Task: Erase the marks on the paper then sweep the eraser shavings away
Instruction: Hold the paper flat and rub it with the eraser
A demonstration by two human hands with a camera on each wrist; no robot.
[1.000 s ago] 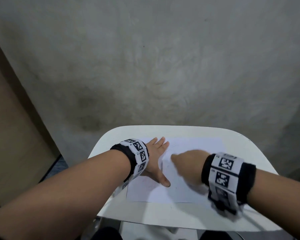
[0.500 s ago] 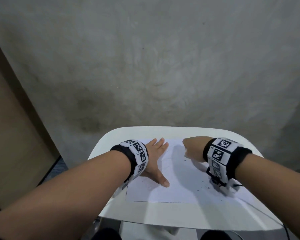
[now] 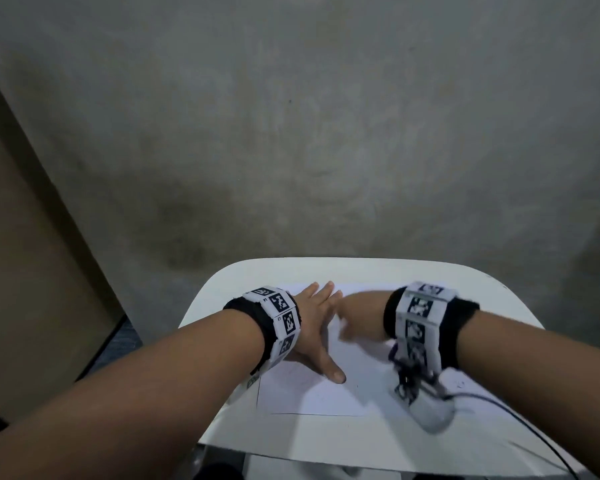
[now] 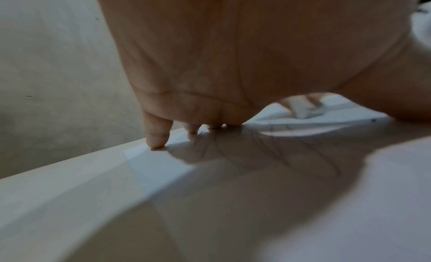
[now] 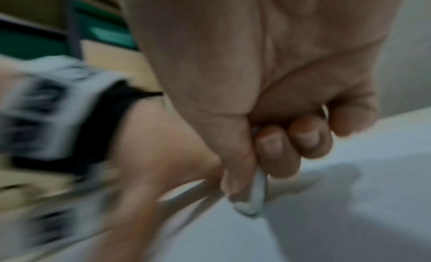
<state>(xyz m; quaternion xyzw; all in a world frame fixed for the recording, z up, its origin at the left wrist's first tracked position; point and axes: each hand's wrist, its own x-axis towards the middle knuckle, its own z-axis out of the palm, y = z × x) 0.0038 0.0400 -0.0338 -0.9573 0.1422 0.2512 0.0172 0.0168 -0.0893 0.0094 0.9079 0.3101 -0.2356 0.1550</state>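
- Left hand (image 3: 312,327) is lying flat, fingers spread, pressing the paper (image 3: 312,393).
- Right hand (image 3: 359,315), blurred, is pinching what looks like a white eraser (image 5: 255,197).

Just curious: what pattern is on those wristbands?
Black-and-white square code markers on the left wristband and right wristband; clearest in the head view.

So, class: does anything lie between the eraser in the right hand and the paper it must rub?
Nothing visible does. The right hand pinches the eraser directly over the paper; the left hand presses flat beside it.
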